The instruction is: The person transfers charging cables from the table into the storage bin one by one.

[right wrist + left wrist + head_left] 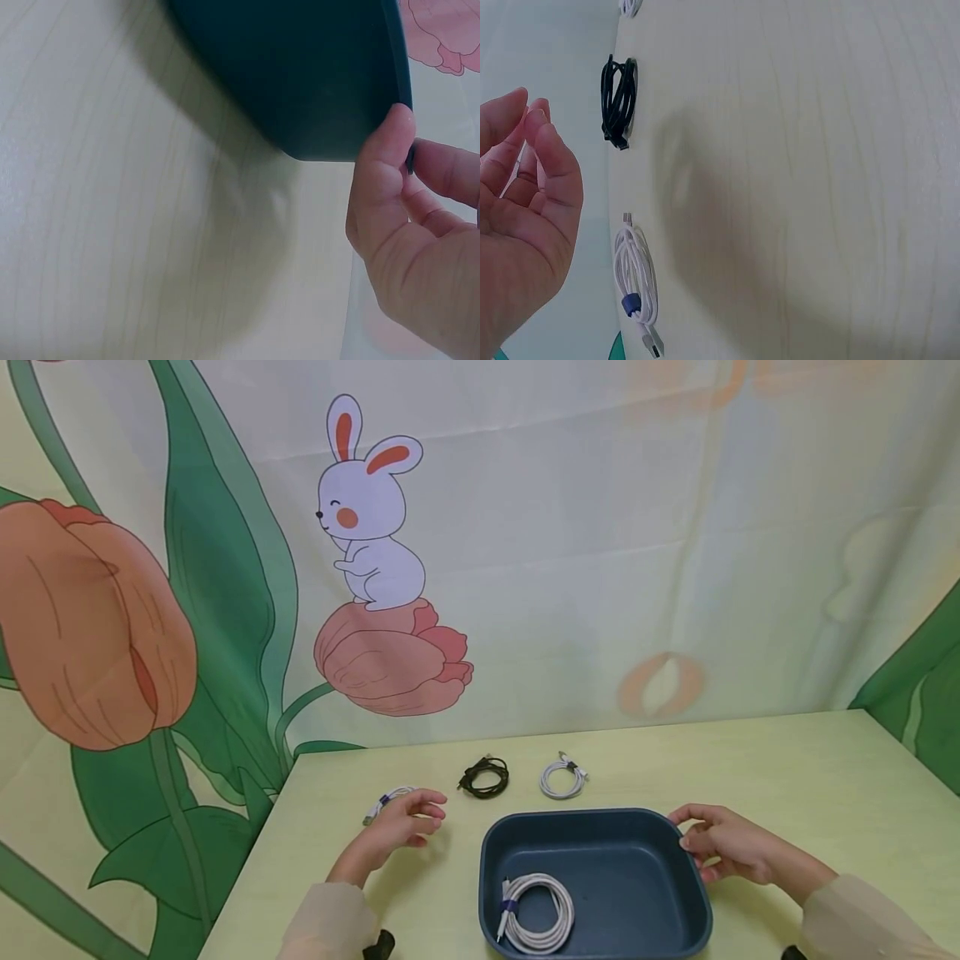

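My right hand [731,847] pinches the right rim of a dark blue plastic bin [637,822]; the right wrist view shows thumb and finger on either side of the bin's wall [322,90]. A coiled whitish cable [555,935] with a blue strap lies inside at the left. My left hand [405,822] hovers over the table left of the bin, fingers loosely bent and holding nothing. Just beyond it, partly covered in the head view, is a bundled white USB cable [636,270] with a blue strap.
Behind the bin lie a coiled black cable [486,778] and a coiled white cable [562,777] with a dark tie. The pale wood-grain table [787,768] ends at a printed backdrop [540,610] with a rabbit and tulips.
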Demonstrator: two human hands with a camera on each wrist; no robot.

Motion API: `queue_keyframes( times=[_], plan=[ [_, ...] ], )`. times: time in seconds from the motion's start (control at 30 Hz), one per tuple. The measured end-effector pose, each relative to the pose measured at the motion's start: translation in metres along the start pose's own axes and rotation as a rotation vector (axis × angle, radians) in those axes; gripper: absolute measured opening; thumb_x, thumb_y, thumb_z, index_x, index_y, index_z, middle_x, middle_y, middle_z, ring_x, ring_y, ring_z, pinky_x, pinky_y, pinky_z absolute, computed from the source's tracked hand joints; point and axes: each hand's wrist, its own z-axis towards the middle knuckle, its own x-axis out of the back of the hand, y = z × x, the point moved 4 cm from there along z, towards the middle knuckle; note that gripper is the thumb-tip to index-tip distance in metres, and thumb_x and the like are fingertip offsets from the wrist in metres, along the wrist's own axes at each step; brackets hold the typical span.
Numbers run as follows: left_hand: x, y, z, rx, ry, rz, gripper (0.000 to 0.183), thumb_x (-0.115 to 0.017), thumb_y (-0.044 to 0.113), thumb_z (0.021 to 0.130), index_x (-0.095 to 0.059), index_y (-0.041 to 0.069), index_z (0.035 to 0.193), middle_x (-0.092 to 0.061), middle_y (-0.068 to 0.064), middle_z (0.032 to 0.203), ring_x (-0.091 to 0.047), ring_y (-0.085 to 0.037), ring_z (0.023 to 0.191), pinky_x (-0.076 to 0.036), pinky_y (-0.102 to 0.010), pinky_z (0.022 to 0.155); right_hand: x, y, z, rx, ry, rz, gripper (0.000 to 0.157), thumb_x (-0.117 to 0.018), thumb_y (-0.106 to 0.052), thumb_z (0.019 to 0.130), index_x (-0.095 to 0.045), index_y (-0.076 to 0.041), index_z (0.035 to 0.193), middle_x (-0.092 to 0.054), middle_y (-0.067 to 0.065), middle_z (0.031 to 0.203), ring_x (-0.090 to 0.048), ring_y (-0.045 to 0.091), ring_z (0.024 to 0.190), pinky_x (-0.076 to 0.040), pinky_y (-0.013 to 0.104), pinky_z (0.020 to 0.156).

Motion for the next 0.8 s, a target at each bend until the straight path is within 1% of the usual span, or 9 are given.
queue_keyframes(
  times=[0.2,0.4,0.67,0.8],
  plan=[
    [0.006,-0.006,0.000,0.011,0.048,-0.008,0.031,-0.054,0.008,0.086,-0.050,0.003,0.117,-0.056,-0.012,0.104,-0.053,-0.025,0.089,-0.047,-0.032,0.066,-0.001,-0.002,0.000,0.006,-0.004,-0.005,0.037,-0.047,-0.006,0.086,-0.036,0.002,0.120,-0.050,0.001,0.070,-0.047,0.012,0.057,-0.046,0.024,0.053],
    [0.011,-0.013,0.000,0.025,0.068,-0.027,0.032,-0.054,0.008,0.086,-0.050,0.002,0.117,-0.056,-0.010,0.101,-0.053,-0.023,0.089,-0.047,-0.030,0.065,0.000,0.000,0.000,-0.005,0.006,0.000,0.037,-0.047,-0.005,0.085,-0.037,0.002,0.120,-0.050,0.002,0.069,-0.047,0.012,0.057,-0.046,0.024,0.053],
    [0.015,-0.019,0.000,0.057,0.109,-0.052,0.029,-0.053,0.009,0.086,-0.052,0.001,0.114,-0.054,-0.006,0.090,-0.052,-0.022,0.080,-0.047,-0.029,0.064,0.001,0.001,0.001,-0.006,0.008,0.003,0.036,-0.047,-0.005,0.085,-0.038,0.001,0.119,-0.050,0.002,0.069,-0.047,0.012,0.057,-0.046,0.024,0.053],
    [0.015,-0.021,0.000,0.057,0.131,-0.059,0.028,-0.053,0.009,0.086,-0.052,0.001,0.113,-0.054,-0.005,0.089,-0.052,-0.022,0.079,-0.047,-0.030,0.065,0.000,0.001,0.000,-0.005,0.005,0.006,0.036,-0.047,-0.006,0.085,-0.038,0.001,0.119,-0.050,0.002,0.068,-0.047,0.012,0.057,-0.046,0.024,0.053]
  ],
)
